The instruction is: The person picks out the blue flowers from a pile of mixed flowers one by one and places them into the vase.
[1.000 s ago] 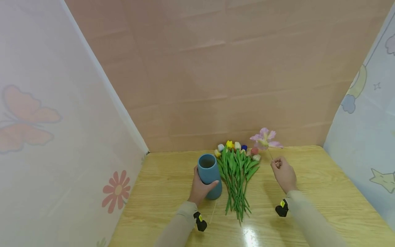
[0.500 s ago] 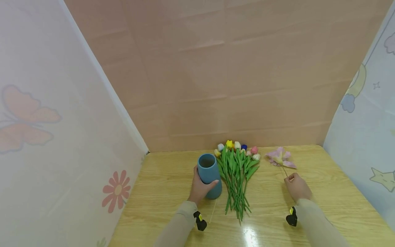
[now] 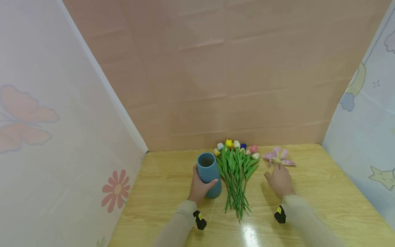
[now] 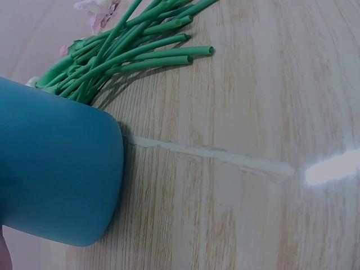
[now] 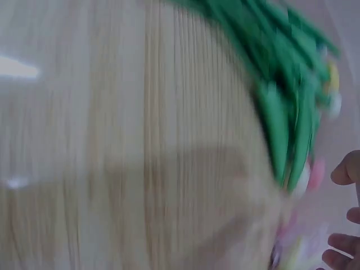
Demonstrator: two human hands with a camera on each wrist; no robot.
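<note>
My left hand (image 3: 199,187) grips a blue vase (image 3: 211,181), fingers behind it and thumb across its front; the vase stands on the table. Just right of the vase lies a bunch of artificial tulips (image 3: 236,175), with green stems toward me and mixed-colour heads at the back. My right hand (image 3: 280,179) is over the table with its fingers spread, holding nothing. A pink flower (image 3: 279,157) lies beyond its fingertips, its stem mostly hidden under the hand. In the blurred right wrist view, the thumb and fingers (image 5: 344,245) show apart at the edge.
The wooden table (image 3: 172,175) carries a pale strip mark (image 4: 214,154) in front of the vase. A brown sheet (image 3: 197,85) closes off the back. Printed white sheets (image 3: 77,120) stand at the left and right sides.
The right hand lowered the pink flower to the table at the right and let it go, then moved slightly left and forward over its stem. The left hand and vase stayed put.
</note>
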